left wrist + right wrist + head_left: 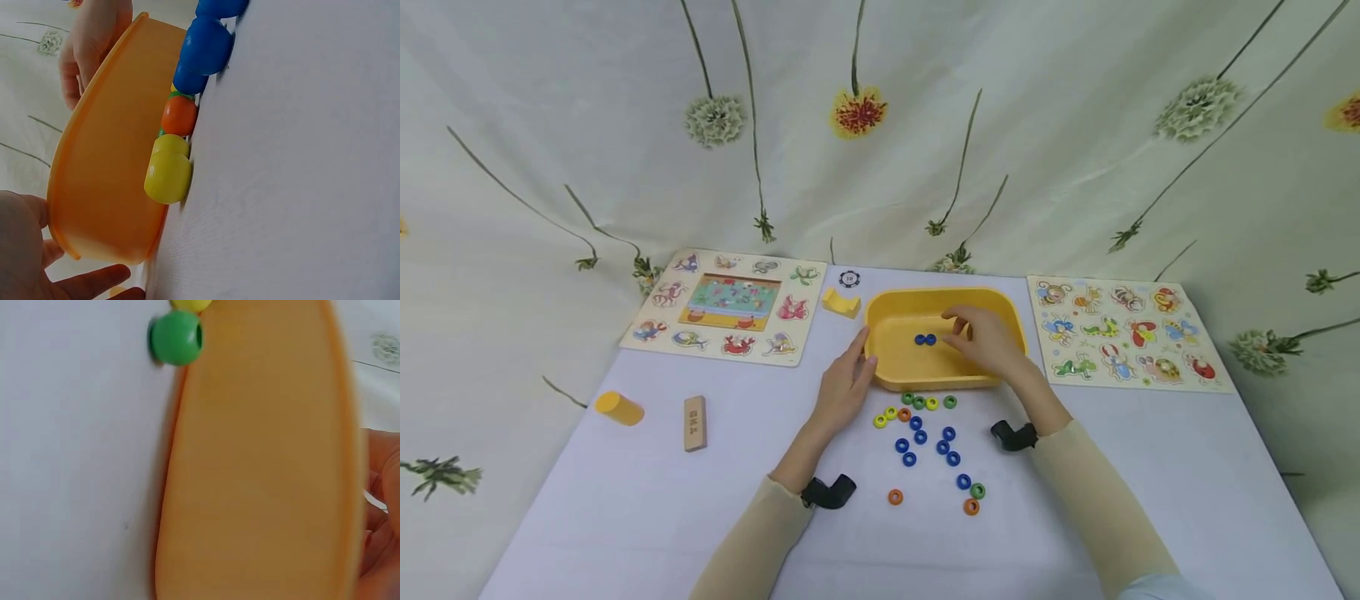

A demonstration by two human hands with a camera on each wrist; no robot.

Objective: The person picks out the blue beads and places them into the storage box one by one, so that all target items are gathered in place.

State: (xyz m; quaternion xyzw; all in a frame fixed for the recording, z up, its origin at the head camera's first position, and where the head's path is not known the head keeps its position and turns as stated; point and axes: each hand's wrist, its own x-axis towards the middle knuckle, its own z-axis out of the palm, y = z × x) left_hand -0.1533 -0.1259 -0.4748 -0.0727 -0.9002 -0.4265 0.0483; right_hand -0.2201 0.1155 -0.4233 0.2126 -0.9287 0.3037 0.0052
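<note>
A yellow plastic tray (943, 382) stands in the middle of the table with two blue beads (926, 340) side by side on its floor. My left hand (844, 387) touches the tray's left end, its fingers extended along the outside. Over the right half of the tray is my right hand (987, 337), fingers bent and thumb apart from the index finger, with nothing visible between them. In front of the tray lie several loose beads: blue (921, 437), green (951, 402), yellow (167, 178) and orange (896, 497). The tray wall hides part of my right hand in the right wrist view.
A sea-animal puzzle board (790, 350) lies at the back left, an insect puzzle board (1131, 333) at the right. Left of the tray are a yellow curved block (841, 303) and a round numbered chip (849, 279). A yellow cylinder (620, 407) and a wooden block (695, 423) lie farther left.
</note>
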